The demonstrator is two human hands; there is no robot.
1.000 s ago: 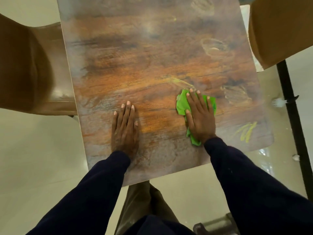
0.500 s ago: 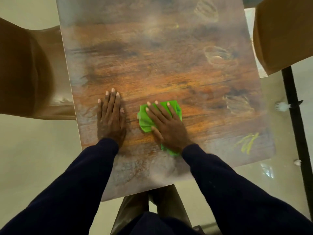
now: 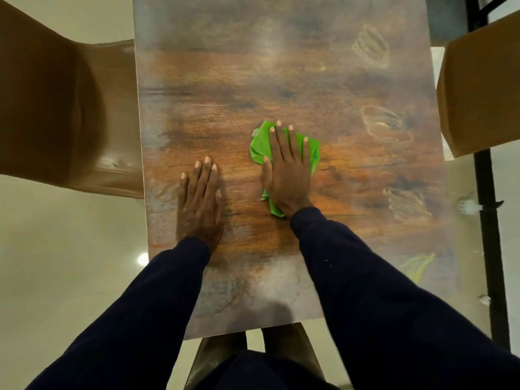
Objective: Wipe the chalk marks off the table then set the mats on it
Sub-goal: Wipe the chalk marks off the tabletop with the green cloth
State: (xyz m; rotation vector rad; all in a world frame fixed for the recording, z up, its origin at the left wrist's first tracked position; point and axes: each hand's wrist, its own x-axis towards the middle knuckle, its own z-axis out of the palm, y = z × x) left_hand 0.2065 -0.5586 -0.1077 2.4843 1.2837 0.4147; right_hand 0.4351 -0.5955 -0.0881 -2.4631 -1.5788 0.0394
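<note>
Both hands lie flat, fingers straight, grasping nothing: left hand on the wood-grain rectangular counter, right hand pressing a crumpled green cloth mid-counter. Along its right edge sit pale chalk scribbles; yellow chalk strokes mark the near right corner.

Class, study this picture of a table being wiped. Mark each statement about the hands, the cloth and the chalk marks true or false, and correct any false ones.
1. The right hand presses flat on a green cloth. True.
2. The left hand holds a mat. False: it rests flat on the bare table, holding nothing.
3. Chalk marks show along the table's right side. True.
4. Mats lie on the table. False: no mat is in view.
5. A chair stands at the table's left. True.
</note>
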